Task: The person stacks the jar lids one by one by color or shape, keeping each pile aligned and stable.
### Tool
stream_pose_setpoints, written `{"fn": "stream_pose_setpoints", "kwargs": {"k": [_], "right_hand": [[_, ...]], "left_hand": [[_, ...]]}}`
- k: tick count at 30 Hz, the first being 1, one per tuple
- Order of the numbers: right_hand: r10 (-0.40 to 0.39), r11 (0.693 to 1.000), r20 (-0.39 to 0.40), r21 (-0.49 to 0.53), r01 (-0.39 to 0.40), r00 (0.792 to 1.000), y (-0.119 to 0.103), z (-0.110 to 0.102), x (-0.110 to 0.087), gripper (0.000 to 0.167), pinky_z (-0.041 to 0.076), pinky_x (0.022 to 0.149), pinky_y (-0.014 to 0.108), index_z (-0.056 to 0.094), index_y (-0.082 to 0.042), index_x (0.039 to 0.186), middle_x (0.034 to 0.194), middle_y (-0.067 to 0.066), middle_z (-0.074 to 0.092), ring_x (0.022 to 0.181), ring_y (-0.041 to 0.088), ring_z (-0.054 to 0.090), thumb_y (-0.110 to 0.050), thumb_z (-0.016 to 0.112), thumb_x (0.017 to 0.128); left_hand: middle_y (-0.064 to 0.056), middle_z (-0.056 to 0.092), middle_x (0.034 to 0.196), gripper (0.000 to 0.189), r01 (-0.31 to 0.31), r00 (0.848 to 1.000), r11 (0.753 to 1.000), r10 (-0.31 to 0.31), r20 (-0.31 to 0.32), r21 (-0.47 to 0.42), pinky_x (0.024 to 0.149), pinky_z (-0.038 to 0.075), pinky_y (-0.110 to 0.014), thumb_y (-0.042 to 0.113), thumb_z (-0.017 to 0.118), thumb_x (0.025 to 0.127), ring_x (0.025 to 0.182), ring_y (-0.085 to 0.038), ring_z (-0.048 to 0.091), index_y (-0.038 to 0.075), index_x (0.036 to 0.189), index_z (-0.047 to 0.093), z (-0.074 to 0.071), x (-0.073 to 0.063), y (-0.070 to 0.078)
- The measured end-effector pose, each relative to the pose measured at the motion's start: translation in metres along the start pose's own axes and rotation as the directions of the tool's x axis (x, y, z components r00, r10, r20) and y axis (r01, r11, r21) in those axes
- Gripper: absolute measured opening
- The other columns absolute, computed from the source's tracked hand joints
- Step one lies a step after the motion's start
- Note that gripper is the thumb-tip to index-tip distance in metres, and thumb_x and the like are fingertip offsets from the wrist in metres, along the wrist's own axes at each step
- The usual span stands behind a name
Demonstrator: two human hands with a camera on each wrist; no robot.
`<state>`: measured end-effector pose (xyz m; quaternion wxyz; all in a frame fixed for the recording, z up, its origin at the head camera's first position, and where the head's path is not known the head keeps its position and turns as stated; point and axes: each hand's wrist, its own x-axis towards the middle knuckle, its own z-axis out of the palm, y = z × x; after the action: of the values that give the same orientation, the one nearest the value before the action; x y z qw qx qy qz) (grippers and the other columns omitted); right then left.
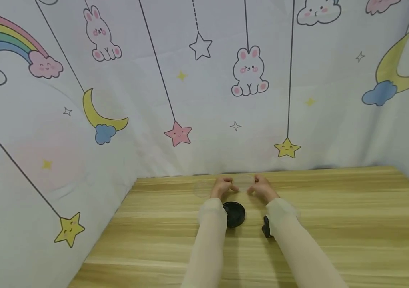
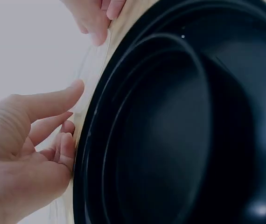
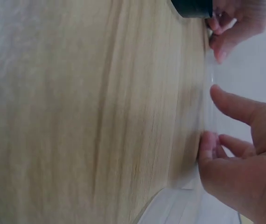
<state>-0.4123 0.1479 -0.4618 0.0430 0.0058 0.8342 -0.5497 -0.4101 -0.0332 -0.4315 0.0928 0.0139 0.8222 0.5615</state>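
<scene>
At the back of the table, a clear round lid (image 1: 243,183) lies between my two hands. My left hand (image 1: 222,187) grips its left edge, thumb on the near side and fingers curled behind. On the opposite edge my right hand (image 1: 263,188) holds it likewise, with the thumb (image 3: 233,103) apart from the curled fingers. Close in front of the left wrist stands a black round bowl (image 1: 235,215), filling much of the left wrist view, where a raised inner ring (image 2: 207,112) shows inside it.
Left of my left hand lies another clear round piece (image 1: 202,189). A transparent curved piece (image 3: 170,205) sits beside the right hand, mostly hidden by the sleeve in the head view. Behind the wooden table (image 1: 348,224) hangs a printed cloth (image 1: 211,100).
</scene>
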Motion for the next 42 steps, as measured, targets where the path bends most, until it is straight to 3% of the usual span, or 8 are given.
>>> {"fn": "stream_pose_setpoints", "kwargs": {"k": [3, 5, 11, 14, 19, 29, 37, 42], "right_hand": [[0.036, 0.999, -0.005, -0.015, -0.036, 0.999, -0.019, 0.002, -0.017, 0.078, 0.038, 0.109, 0.047, 0.036, 0.012, 0.143, 0.139, 0.03, 0.048, 0.12, 0.038, 0.05, 0.011, 0.069, 0.072], [0.039, 0.999, -0.015, -0.037, -0.04, 0.999, -0.027, 0.002, -0.026, 0.076, 0.038, 0.109, 0.047, 0.036, 0.013, 0.143, 0.139, 0.032, 0.047, 0.12, 0.04, 0.05, 0.012, 0.066, 0.073], [0.049, 0.995, 0.011, -0.092, -0.047, 0.999, -0.032, -0.002, -0.034, 0.08, 0.032, 0.114, 0.048, 0.029, 0.013, 0.147, 0.147, 0.032, 0.038, 0.135, 0.042, 0.04, 0.003, 0.068, 0.078], [-0.002, 0.997, 0.045, -0.082, 0.005, 0.999, -0.03, -0.009, -0.033, 0.073, 0.036, 0.111, 0.049, 0.035, 0.014, 0.144, 0.144, 0.034, 0.041, 0.131, 0.044, 0.043, -0.002, 0.068, 0.081], [-0.078, 0.996, 0.075, -0.03, 0.08, 0.994, -0.036, -0.028, -0.036, 0.076, 0.035, 0.11, 0.053, 0.03, 0.011, 0.148, 0.148, 0.034, 0.035, 0.135, 0.047, 0.037, -0.011, 0.07, 0.087], [-0.152, 0.985, 0.084, 0.09, 0.144, 0.985, -0.045, -0.057, -0.062, 0.081, 0.028, 0.113, 0.058, 0.022, -0.005, 0.156, 0.155, 0.028, 0.024, 0.141, 0.042, 0.027, -0.027, 0.068, 0.092], [-0.203, 0.975, 0.067, 0.103, 0.196, 0.977, -0.047, -0.069, -0.081, 0.083, 0.027, 0.113, 0.059, 0.021, -0.007, 0.156, 0.157, 0.025, 0.024, 0.141, 0.041, 0.029, -0.03, 0.068, 0.092], [-0.231, 0.968, 0.055, 0.117, 0.223, 0.972, -0.045, -0.08, -0.096, 0.079, 0.026, 0.113, 0.061, 0.021, -0.006, 0.156, 0.156, 0.025, 0.025, 0.142, 0.041, 0.027, -0.027, 0.066, 0.094]], "left_hand": [[-0.013, 0.06, 0.134, 0.053, 0.027, 1.0, 1.0, -0.027, -0.008, 0.011, 0.112, 0.037, -0.044, -0.001, 0.078, 0.077, 0.131, -0.031, 0.049, 0.0, 0.128, 0.063, 0.0, -0.002, 0.001], [-0.015, 0.056, 0.139, 0.055, 0.024, 1.0, 1.0, -0.024, 0.01, 0.018, 0.114, 0.034, -0.044, 0.0, 0.076, 0.079, 0.135, -0.032, 0.046, 0.0, 0.131, 0.06, -0.001, -0.003, 0.001], [-0.017, 0.059, 0.135, 0.053, -0.033, 0.998, 0.999, 0.031, 0.045, 0.041, 0.111, 0.039, -0.041, 0.004, 0.074, 0.083, 0.129, -0.031, 0.051, 0.0, 0.133, 0.059, -0.004, -0.001, -0.003], [-0.019, 0.058, 0.135, 0.052, -0.057, 0.994, 0.998, 0.056, 0.091, 0.013, 0.107, 0.043, -0.042, 0.006, 0.073, 0.085, 0.126, -0.034, 0.053, 0.0, 0.134, 0.057, -0.008, -0.001, -0.003], [-0.019, 0.052, 0.142, 0.054, -0.11, 0.983, 0.992, 0.118, 0.138, -0.064, 0.104, 0.044, -0.05, 0.015, 0.072, 0.088, 0.126, -0.039, 0.052, 0.001, 0.138, 0.054, -0.015, -0.003, 0.006], [-0.019, 0.05, 0.143, 0.056, -0.273, 0.949, 0.941, 0.298, 0.106, -0.203, 0.105, 0.042, -0.052, 0.016, 0.071, 0.091, 0.123, -0.032, 0.055, 0.003, 0.141, 0.049, -0.009, -0.024, 0.034], [-0.01, 0.05, 0.146, 0.046, -0.327, 0.926, 0.898, 0.366, 0.089, -0.293, 0.096, 0.049, -0.037, 0.01, 0.069, 0.091, 0.115, -0.024, 0.06, 0.0, 0.133, 0.052, -0.002, -0.045, 0.047], [-0.006, 0.052, 0.143, 0.042, -0.337, 0.92, 0.877, 0.384, 0.079, -0.342, 0.095, 0.049, -0.036, 0.01, 0.07, 0.09, 0.106, -0.018, 0.062, 0.002, 0.128, 0.053, 0.012, -0.052, 0.049]]}}
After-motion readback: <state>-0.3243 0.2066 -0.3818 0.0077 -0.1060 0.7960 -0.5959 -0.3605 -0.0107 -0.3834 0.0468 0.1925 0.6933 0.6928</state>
